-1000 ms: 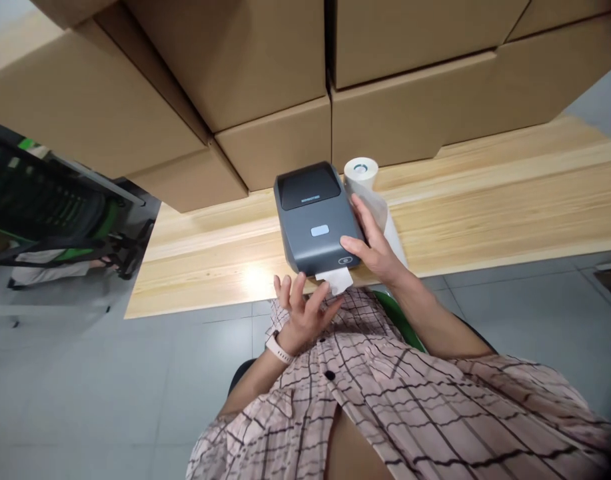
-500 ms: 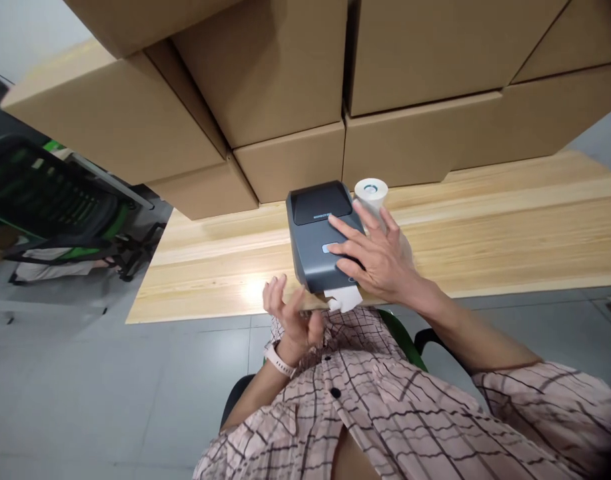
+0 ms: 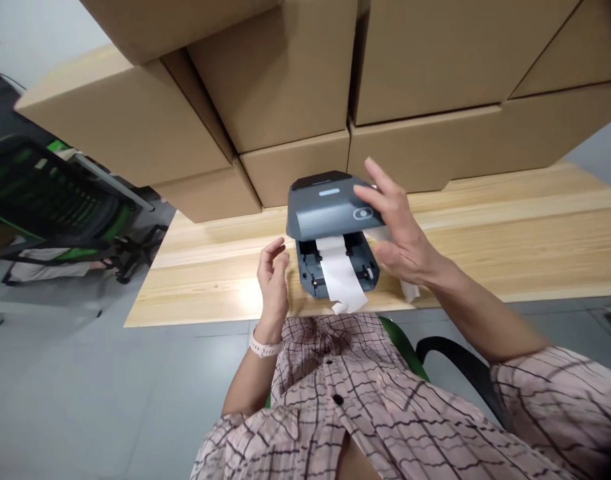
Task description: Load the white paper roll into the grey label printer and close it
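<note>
A dark grey label printer (image 3: 312,283) sits at the table's front edge with its lid (image 3: 318,213) tilted up, showing the inside. A white paper strip (image 3: 342,277) runs out over the front, its end torn. My right hand (image 3: 402,233) grips the lid's right side, fingers on top and thumb lower by the edge. Close by the lid's left edge is my left hand (image 3: 274,280), fingers loosely bent and apart, holding nothing; whether the fingertips touch the lid I cannot tell. Behind my right hand, a white roll is mostly hidden; its loose paper end (image 3: 411,291) shows below.
Large cardboard boxes (image 3: 295,167) stand stacked along the back of the wooden table (image 3: 510,247). A black and green office chair (image 3: 50,193) is on the floor to the left. Under me is a chair with a black armrest (image 3: 450,350).
The printer lid has swung up from closed, uncovering the paper strip inside. My right hand has risen with it to its right edge. My left hand has moved up beside the printer's left side.
</note>
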The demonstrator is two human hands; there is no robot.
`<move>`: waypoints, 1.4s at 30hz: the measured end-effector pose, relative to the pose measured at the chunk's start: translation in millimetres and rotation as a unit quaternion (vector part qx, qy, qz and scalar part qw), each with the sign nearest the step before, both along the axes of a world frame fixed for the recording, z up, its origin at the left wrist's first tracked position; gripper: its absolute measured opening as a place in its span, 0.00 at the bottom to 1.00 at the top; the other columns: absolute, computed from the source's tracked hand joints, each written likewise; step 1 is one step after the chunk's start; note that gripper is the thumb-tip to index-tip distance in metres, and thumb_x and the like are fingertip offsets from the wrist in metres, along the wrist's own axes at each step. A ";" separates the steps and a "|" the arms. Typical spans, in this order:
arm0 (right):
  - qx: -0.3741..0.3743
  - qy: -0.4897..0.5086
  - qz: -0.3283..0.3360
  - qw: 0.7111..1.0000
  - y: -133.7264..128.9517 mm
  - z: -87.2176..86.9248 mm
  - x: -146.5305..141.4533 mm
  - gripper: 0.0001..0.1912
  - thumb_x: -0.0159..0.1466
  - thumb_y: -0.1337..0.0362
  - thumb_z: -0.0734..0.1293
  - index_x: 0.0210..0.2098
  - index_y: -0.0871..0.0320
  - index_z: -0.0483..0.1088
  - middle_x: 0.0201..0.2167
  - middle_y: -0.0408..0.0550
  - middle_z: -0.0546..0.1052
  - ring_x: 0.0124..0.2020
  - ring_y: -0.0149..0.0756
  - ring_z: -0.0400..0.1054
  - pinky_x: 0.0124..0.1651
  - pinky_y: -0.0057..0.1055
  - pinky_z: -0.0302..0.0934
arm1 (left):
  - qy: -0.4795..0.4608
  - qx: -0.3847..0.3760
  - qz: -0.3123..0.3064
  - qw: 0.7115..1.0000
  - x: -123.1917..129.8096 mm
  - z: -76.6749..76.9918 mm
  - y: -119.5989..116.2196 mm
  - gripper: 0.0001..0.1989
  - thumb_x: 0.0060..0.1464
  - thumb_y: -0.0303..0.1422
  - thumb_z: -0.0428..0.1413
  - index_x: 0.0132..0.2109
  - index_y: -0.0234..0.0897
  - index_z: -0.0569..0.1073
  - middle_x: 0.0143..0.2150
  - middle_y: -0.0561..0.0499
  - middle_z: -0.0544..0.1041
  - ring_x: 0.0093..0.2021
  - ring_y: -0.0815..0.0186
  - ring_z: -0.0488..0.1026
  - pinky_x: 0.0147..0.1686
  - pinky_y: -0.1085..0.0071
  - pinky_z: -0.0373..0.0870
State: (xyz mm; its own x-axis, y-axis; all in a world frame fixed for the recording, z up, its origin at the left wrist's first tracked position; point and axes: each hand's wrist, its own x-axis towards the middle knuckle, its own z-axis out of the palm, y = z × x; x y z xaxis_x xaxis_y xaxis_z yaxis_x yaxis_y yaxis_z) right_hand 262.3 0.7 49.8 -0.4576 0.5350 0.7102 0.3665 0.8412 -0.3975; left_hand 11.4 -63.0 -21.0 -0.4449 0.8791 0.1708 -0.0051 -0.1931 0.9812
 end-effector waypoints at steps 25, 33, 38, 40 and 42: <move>-0.187 -0.299 0.079 0.933 59.8 13.5 -33.1 0.12 0.76 0.54 0.57 0.42 0.53 0.66 0.38 0.51 0.81 0.41 0.47 0.75 0.49 0.47 0.69 | 0.084 -0.068 -0.098 0.989 11.0 -5.7 53.9 0.37 0.51 0.36 0.66 0.67 0.38 0.69 0.65 0.36 0.78 0.59 0.52 0.80 0.51 0.58 0.80; -0.217 -0.351 0.215 0.885 76.3 3.5 -47.3 0.09 0.75 0.58 0.60 0.45 0.54 0.69 0.35 0.49 0.78 0.37 0.43 0.70 0.48 0.44 0.66 | 0.130 -0.074 -0.149 0.977 -3.1 1.2 54.0 0.47 0.54 0.32 0.63 0.79 0.41 0.58 0.66 0.35 0.80 0.54 0.55 0.83 0.53 0.56 0.79; -0.324 -0.212 0.334 0.860 77.6 29.0 -1.8 0.22 0.73 0.53 0.68 0.63 0.53 0.69 0.52 0.52 0.82 0.51 0.41 0.78 0.52 0.40 0.72 | 0.111 -0.074 -0.151 0.979 -0.7 -0.2 47.9 0.47 0.57 0.28 0.58 0.81 0.45 0.54 0.71 0.37 0.76 0.57 0.57 0.83 0.54 0.58 0.79; -0.362 -0.128 0.345 0.857 70.0 33.7 41.8 0.27 0.72 0.53 0.72 0.67 0.46 0.69 0.51 0.49 0.84 0.51 0.43 0.80 0.53 0.43 0.74 | 0.123 -0.082 -0.133 0.980 0.8 -1.2 47.0 0.45 0.57 0.28 0.58 0.80 0.44 0.56 0.71 0.37 0.77 0.58 0.56 0.83 0.55 0.57 0.79; -0.377 -0.064 0.313 0.870 58.0 28.8 92.0 0.25 0.69 0.53 0.74 0.65 0.36 0.72 0.48 0.46 0.85 0.48 0.46 0.82 0.52 0.48 0.76 | 0.127 -0.091 -0.119 0.980 1.3 -2.5 47.2 0.43 0.57 0.28 0.58 0.79 0.43 0.59 0.70 0.37 0.77 0.59 0.55 0.83 0.57 0.56 0.79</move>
State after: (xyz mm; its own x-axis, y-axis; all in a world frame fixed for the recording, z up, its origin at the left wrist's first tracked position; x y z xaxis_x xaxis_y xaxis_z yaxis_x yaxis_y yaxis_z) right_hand 354.3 58.7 78.6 -0.8762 0.4440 0.1877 0.0127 0.4104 -0.9118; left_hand 12.6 -15.7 -23.6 -0.1859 0.9792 0.0808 0.2204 -0.0386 0.9746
